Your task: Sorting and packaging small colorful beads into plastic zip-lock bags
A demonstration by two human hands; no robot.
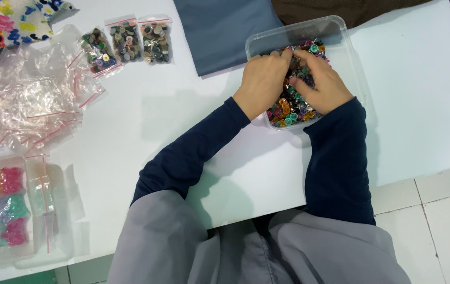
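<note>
Here, left hand (263,80) and right hand (323,81) both buried in colourful buttons (291,108) inside clear plastic tub (352,50); grip unclear, fingers curled, on white surface (183,115).

Bright, even light is falling across the white table (424,94), coming mostly from above and ahead. Soft grey shadows are pooling under the dark sleeves (193,152) and spreading toward the table's near edge. The loose clear bags (30,94) on the left are catching small glints of glare. The picture is staying fairly sharp in the middle, while the small beads in the clear tub (351,47) are blurring together.
</note>
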